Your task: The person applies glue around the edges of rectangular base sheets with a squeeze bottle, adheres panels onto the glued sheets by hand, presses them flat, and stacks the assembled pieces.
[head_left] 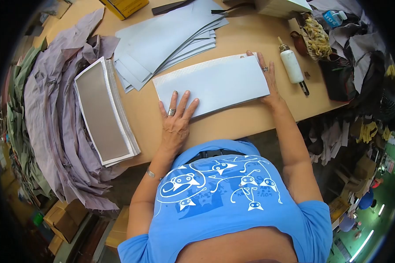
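A white rectangular sheet, or a thin stack of them, lies in front of me on the tan table. A pale, textured strip shows along its far edge. My left hand rests with spread fingers on the near left corner, a ring on one finger. Along the right end lies my right hand, its fingers stretched out against the short edge; its thumb is hidden. Just beyond is a fanned pile of larger white sheets. To the left stands a stack of white-bordered brown panels.
Mauve fabric pieces are heaped on the left, with green cloth beyond. At right are a white bottle with a nozzle, a dark-handled tool and a yellowish bundle. The table's front edge is near my body.
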Tool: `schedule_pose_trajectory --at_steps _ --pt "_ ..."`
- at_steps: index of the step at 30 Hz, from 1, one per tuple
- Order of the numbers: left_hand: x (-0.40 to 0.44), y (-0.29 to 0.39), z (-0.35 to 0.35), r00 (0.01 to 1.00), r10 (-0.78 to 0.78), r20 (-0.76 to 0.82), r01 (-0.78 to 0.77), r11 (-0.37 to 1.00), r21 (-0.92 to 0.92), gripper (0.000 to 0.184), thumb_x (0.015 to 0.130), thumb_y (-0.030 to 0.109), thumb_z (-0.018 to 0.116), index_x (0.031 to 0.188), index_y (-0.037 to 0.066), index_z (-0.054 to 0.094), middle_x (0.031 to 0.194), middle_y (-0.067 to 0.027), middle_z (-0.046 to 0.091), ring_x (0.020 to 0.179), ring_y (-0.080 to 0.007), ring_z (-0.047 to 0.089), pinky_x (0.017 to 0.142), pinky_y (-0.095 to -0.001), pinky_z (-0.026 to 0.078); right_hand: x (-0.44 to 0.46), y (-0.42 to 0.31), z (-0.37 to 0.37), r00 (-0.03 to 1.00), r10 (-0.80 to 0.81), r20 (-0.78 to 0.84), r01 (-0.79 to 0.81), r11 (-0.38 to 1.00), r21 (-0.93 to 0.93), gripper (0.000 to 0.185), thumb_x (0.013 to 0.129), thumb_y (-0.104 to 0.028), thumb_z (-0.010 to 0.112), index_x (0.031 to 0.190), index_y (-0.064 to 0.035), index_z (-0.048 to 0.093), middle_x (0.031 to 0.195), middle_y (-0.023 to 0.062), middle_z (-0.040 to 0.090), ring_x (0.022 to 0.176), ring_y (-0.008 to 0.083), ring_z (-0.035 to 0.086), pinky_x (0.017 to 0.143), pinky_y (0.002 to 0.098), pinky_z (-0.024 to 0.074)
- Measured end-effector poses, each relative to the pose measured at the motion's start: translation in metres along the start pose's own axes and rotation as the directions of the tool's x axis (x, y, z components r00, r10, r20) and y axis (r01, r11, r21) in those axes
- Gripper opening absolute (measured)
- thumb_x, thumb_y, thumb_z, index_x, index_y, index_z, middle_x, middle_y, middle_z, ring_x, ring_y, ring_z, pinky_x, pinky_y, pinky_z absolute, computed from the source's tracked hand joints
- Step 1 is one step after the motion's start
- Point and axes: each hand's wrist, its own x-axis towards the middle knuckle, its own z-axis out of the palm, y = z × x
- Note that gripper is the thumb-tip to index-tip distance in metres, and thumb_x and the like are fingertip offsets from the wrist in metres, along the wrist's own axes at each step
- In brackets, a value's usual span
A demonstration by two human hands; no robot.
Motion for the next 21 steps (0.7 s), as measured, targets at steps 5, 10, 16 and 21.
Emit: schedule_pose_trajectory --at_steps 5,10,16,21 --pt "0.003 0.003 -0.001 0.999 -0.027 -0.031 0.027 0.999 0.025 0.060 0.077 0.000 0.047 0.131 0.028 0.046 0.144 -0.0063 0.033 0.132 -0.0318 0.030 0.106 -0.0539 0.017 -0.014 0.021 0.013 0.997 -0.031 -0.066 0.037 0.994 0.099 0.060 0.079 -0.035 0.055 0.131 -0.0090 0.043 0.145 0.0088 0.028 0.134 0.0312 0.025 0.104 0.0588 0.0174" --pt "0.005 0.011 -0.004 0.998 -0.059 0.022 0.057 0.996 0.069 0.056 0.080 0.015 0.056 0.132 0.029 0.044 0.146 -0.0047 0.029 0.134 -0.0300 0.025 0.107 -0.0532 0.015 -0.027 0.011 -0.001 0.995 0.017 -0.096 0.004 0.977 0.212 0.057 0.074 -0.027 0.061 0.126 -0.0079 0.048 0.143 0.0106 0.032 0.131 0.0307 0.031 0.105 0.0537 0.0214" --pt "0.011 0.013 -0.006 0.997 -0.060 0.055 0.056 0.996 0.071 0.055 0.082 0.040 0.056 0.134 0.030 0.042 0.148 -0.0031 0.024 0.136 -0.0294 0.018 0.106 -0.0568 0.011 -0.042 0.037 -0.035 0.921 0.126 -0.370 -0.177 0.978 -0.106 0.061 0.067 -0.020 0.070 0.122 -0.0092 0.049 0.121 0.0103 0.052 0.113 0.0286 0.048 0.092 0.0464 0.0366" --pt "0.010 0.007 -0.001 0.999 -0.045 -0.024 0.047 0.995 0.086 0.054 0.085 0.042 0.051 0.135 0.026 0.040 0.148 -0.0065 0.023 0.136 -0.0316 0.019 0.107 -0.0523 0.015 -0.041 0.069 -0.050 0.846 0.464 -0.262 -0.500 0.862 -0.089 0.067 0.069 -0.024 0.072 0.127 -0.0110 0.043 0.104 0.0114 0.060 0.099 0.0305 0.055 0.084 0.0437 0.0411"
